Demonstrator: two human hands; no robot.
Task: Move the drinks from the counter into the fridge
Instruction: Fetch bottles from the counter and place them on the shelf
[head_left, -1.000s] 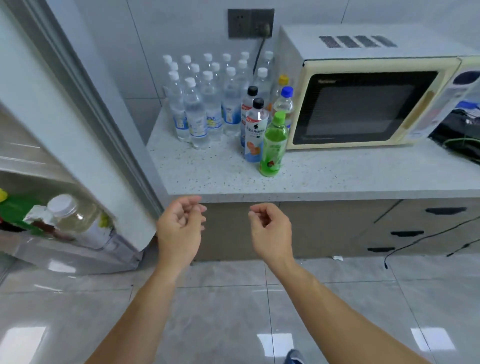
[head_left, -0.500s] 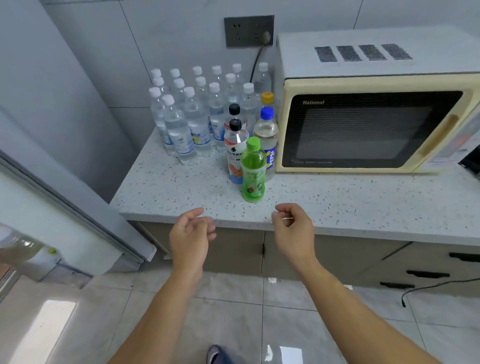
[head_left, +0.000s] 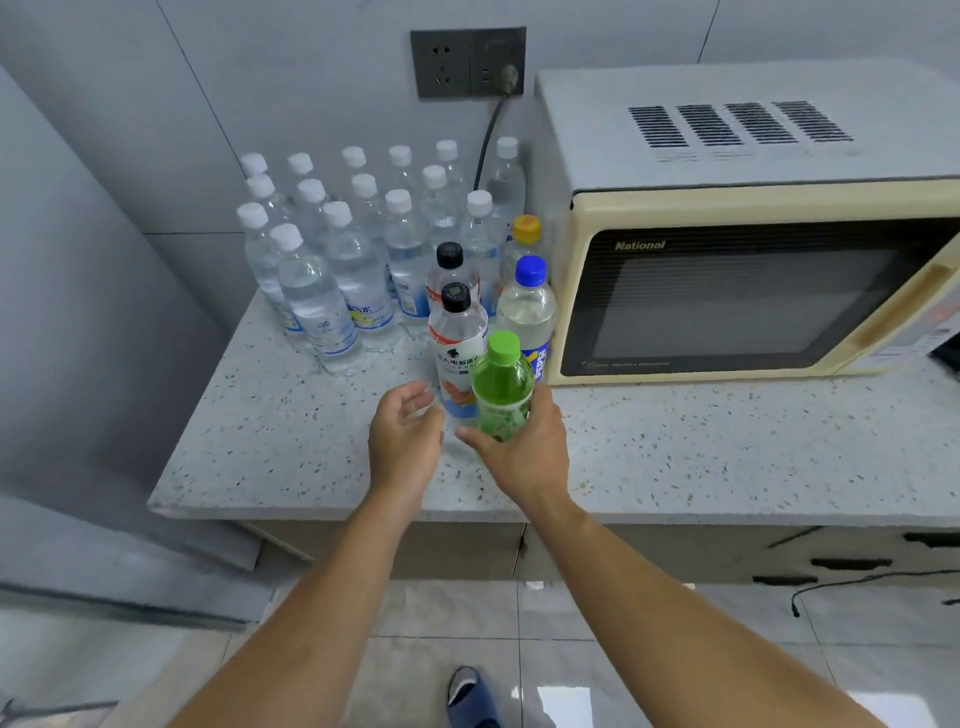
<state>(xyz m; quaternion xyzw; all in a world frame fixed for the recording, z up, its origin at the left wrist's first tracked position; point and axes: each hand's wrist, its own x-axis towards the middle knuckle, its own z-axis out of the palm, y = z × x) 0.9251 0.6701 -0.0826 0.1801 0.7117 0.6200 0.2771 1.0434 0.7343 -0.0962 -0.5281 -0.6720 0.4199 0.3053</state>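
My right hand (head_left: 524, 447) grips the green bottle (head_left: 501, 387) on the counter (head_left: 727, 457); my left hand (head_left: 405, 436), beside that bottle, is loose and holds nothing.

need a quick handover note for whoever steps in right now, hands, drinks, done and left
Right hand: wrapped round the lower part of the green bottle, which stands near the front of the counter.
Left hand: open, holds nothing, fingers reaching toward the white-labelled black-cap bottle just behind.
Also on the counter: a second black-cap bottle, blue-cap bottle, orange-cap bottle and the cluster of water bottles, left of the microwave.
Done: nothing from this view; the fridge is out of sight.
Left: lift the green bottle, carry it over, then the others.
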